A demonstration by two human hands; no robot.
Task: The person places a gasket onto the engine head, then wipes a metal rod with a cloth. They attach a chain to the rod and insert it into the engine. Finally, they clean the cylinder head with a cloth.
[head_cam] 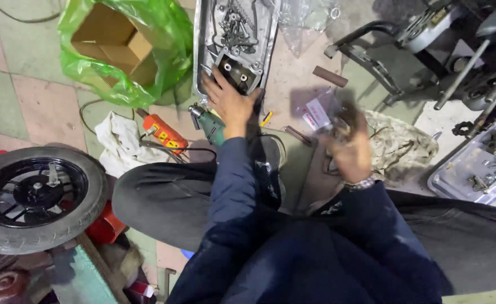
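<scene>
Head view: left fingers (217, 84) touch metal block (238, 72).

The metal tray (203, 50) lies on the tiled floor, long and narrow, its far end running out of view at the top. It is silvery with raised rims, and a heap of dark bolts and screws (235, 28) fills its upper part. At its near end sits a dark metal block (238, 74) with two round holes on top (an engine part, by the look of it), lying flat and pressed against the tray's near rim. A small dark part (342, 125) lies well to the right of the tray, too blurred by motion to tell its shape.
</scene>
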